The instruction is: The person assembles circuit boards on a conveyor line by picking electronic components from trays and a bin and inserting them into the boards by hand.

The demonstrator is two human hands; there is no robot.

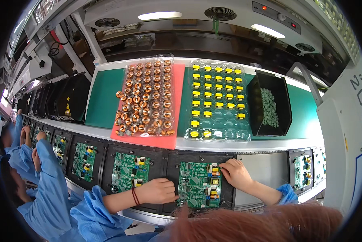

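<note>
A green circuit board (193,177) lies in a black carrier frame (171,171) in front of me, with yellow, black and copper parts along its right side. My left hand (159,191), a dark red band at its wrist, rests at the board's lower left edge. Its fingers are curled, and what they hold, if anything, is hidden. At the board's upper right corner is my right hand (236,173). Thumb and fingertips come together by a copper-wound part there; whether they grip it or something small cannot be made out.
Behind the line stand a tray of copper coils (142,97) on a pink sheet (179,97), a tray of yellow transformers (218,97) and a black bin (284,109) of grey-green pieces. More boards (129,171) sit left and right. Co-workers in blue sleeves (52,169) work at left.
</note>
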